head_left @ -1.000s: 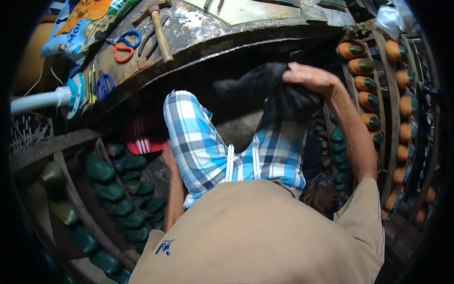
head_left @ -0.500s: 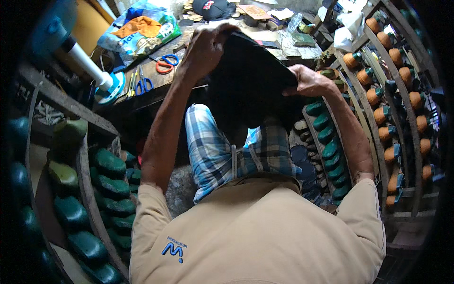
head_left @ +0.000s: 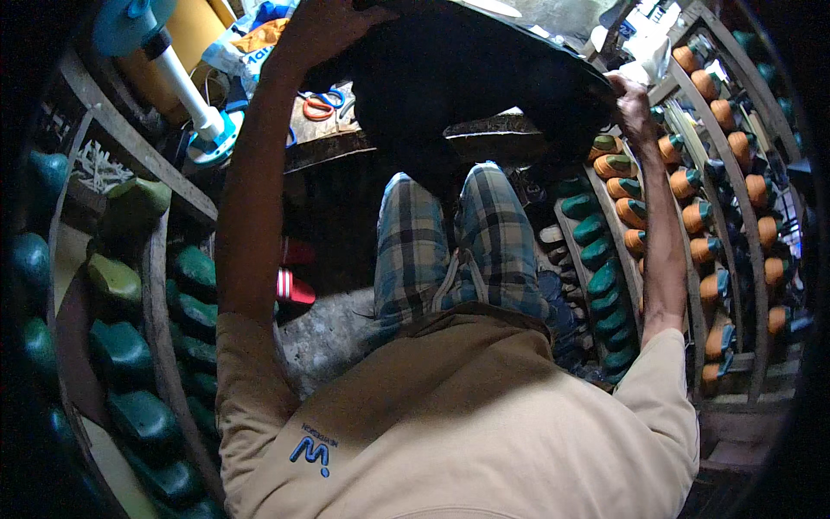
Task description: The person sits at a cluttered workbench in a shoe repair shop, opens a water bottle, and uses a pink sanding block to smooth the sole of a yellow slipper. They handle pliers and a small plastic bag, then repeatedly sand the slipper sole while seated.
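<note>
A large black sheet of flexible material [head_left: 471,65] is held up and spread over the workbench [head_left: 324,149]. My left hand [head_left: 341,26] grips its upper left part; the fingers are partly lost in dark shade and against the picture's edge. At the sheet's right corner my right hand [head_left: 633,104] is closed around the edge. The sheet's lower edge hangs unevenly in front of my knees. Just below my left forearm, scissors with red and blue handles [head_left: 320,105] lie on the bench.
Racks of green shoe lasts [head_left: 143,419] stand at my left, with more green lasts [head_left: 596,251] by my right knee. Orange-and-green lasts [head_left: 699,214] fill the right rack. A white-and-blue lamp stand [head_left: 186,91] rises at the far left. Red striped footwear [head_left: 296,289] lies on the floor.
Both hands have moved up and farther apart, spreading the black sheet wider and carrying it away from my lap over the bench. My knees have come closer together.
</note>
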### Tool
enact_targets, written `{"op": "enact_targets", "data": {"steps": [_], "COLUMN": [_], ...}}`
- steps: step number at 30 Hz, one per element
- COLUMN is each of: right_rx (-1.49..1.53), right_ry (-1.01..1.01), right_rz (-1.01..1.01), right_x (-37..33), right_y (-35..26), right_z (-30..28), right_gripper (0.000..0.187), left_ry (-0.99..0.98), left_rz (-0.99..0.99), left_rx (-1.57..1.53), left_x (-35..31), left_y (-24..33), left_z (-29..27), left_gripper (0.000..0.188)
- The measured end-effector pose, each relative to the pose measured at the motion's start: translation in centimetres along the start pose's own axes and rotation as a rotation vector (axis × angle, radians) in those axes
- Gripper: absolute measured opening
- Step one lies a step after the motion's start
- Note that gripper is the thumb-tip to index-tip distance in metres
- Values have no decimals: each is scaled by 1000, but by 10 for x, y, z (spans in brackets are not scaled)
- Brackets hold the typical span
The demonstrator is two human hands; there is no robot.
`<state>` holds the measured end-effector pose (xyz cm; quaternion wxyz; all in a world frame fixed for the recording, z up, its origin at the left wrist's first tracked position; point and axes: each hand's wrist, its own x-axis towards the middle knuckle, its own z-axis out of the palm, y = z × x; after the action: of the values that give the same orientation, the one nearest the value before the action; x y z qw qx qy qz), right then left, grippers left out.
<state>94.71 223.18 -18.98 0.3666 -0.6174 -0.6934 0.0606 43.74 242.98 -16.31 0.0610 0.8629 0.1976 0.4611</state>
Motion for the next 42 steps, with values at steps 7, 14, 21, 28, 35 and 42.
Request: {"op": "enact_targets", "data": {"steps": [7, 14, 21, 28, 35, 42], "right_rx": [-157, -159, -69, -7, -46, -492], "right_ry": [-397, -783, -424, -212, 351, -26], "right_rz": [-123, 389, -13, 52, -102, -594], "right_x": [-109, -213, -192, -146, 10, -52], "right_y": [-39, 0, 20, 24, 35, -11], "right_z": [33, 87, 159, 136, 58, -83], "right_gripper": [46, 51, 49, 30, 20, 22], "left_ry": [-386, -761, -339, -509, 178, -291], "left_rz": [-115, -904, -792, -764, -498, -745], "left_rx": [-33, -166, -82, 112, 68, 150], "left_x": [-170, -352, -338, -328, -130, -68], "left_y": [108, 145, 159, 168, 46, 107], "left_z": [-33, 75, 115, 98, 72, -51], "left_gripper": [42, 28, 55, 34, 16, 23]}}
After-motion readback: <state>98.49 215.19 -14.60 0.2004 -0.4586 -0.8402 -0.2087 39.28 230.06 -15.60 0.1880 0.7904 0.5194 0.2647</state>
